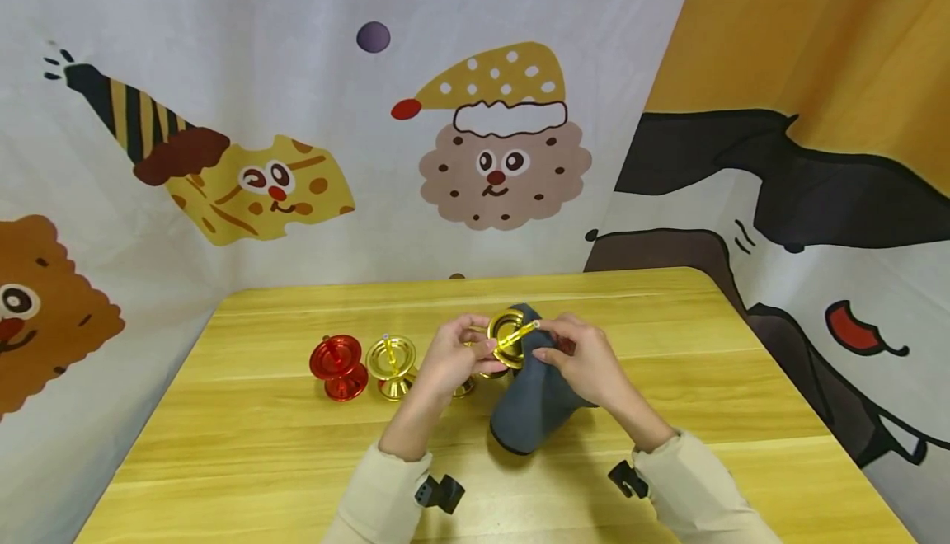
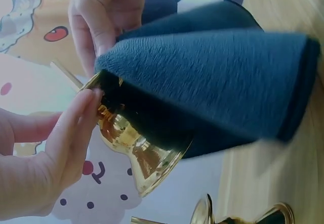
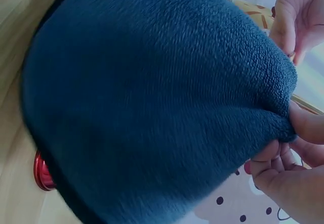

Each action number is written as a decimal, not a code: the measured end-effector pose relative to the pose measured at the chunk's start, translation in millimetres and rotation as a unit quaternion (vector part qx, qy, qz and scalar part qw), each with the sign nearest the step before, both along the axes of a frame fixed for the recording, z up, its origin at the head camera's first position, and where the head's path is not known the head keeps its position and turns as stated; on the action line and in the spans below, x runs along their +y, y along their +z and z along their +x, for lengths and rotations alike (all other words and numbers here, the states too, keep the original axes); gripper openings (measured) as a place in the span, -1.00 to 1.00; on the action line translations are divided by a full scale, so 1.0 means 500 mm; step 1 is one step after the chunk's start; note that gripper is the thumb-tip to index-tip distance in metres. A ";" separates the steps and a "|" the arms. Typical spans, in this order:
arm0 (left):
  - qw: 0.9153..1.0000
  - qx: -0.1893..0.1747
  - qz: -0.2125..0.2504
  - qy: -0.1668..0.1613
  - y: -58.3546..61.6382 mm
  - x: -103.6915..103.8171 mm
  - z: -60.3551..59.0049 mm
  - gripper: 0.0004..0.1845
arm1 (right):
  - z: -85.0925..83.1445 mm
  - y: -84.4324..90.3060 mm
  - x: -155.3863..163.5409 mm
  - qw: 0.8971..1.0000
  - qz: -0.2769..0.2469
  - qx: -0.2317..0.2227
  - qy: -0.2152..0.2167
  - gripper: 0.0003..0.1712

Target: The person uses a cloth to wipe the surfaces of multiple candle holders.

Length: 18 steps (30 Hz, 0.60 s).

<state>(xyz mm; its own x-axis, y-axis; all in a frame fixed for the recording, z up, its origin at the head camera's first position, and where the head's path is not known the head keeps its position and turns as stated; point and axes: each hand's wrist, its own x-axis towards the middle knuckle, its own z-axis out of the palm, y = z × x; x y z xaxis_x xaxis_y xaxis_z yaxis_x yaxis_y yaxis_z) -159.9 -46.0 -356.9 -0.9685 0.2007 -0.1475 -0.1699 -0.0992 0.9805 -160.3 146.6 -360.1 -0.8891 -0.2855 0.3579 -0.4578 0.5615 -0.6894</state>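
Observation:
A shiny gold candlestick (image 1: 508, 330) is held tilted above the table, its dish facing up toward the head camera and a slim stem rising from it. My left hand (image 1: 453, 356) pinches the dish's rim between thumb and fingers. In the left wrist view, the candlestick's flared base (image 2: 154, 161) points down and right. A blue-grey cloth (image 1: 536, 412) hangs from my right hand (image 1: 591, 358), which pinches one part of it against the dish. The cloth (image 3: 152, 97) fills most of the right wrist view, bunched at the fingers (image 3: 266, 166).
On the table (image 1: 245, 445), a red candlestick (image 1: 339, 368) and a gold candlestick (image 1: 392, 367) stand upright to the left. Beside them, more gold pieces (image 1: 464, 388) are partly hidden behind my left hand. A printed curtain (image 1: 297, 33) hangs behind the table.

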 end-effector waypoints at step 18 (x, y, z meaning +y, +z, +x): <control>0.999 0.026 -0.036 0.001 -0.002 0.011 0.006 -0.69 | -0.005 0.004 -0.013 1.000 -0.012 0.009 0.027 -0.56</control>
<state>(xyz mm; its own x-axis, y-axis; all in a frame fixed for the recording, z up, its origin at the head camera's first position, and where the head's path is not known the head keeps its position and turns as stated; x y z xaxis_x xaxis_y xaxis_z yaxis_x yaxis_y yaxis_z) -157.0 -40.3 -358.1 -0.9757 0.1889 -0.1110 -0.1185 -0.0288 0.9925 -162.6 140.1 -358.0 -0.8663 -0.3234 0.3808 -0.4989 0.5196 -0.6936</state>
